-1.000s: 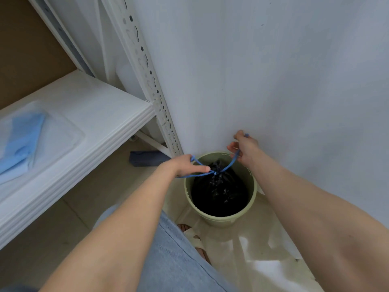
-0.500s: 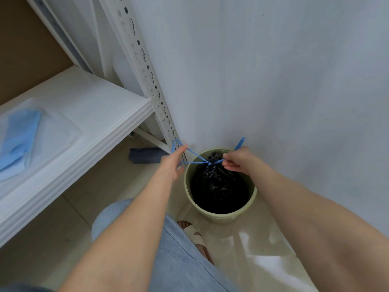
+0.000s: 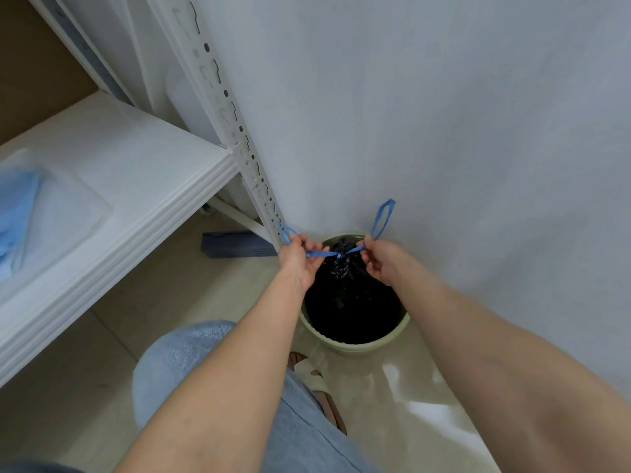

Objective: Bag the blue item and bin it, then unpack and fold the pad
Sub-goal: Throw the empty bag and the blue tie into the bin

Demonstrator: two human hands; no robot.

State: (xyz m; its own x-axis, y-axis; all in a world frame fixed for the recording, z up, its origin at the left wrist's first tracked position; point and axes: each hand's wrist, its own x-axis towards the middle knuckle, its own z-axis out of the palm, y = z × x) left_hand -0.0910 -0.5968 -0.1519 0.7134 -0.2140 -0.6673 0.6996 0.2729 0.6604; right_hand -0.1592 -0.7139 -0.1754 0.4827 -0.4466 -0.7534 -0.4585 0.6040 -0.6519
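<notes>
A black bag (image 3: 351,302) sits inside a pale green bin (image 3: 362,344) on the floor by the white wall. Its mouth is gathered tight at a knot in its blue drawstring (image 3: 322,253). My left hand (image 3: 300,259) grips the left strand, which runs taut to the knot. My right hand (image 3: 377,256) pinches the right strand, and a loop of it sticks up above the fingers. On the white shelf at the far left lies a blue pad in clear wrapping (image 3: 15,213), partly cut off by the frame edge.
A white shelf board (image 3: 136,186) and its perforated metal upright (image 3: 239,138) stand left of the bin. A dark blue block (image 3: 235,244) lies on the floor under the shelf. My knee in light jeans and a sandalled foot (image 3: 317,380) are near the bin.
Both hands have pulled the drawstring ends apart and level, tightening the knot at the bag's mouth. The right strand's loop now stands up higher above my right hand.
</notes>
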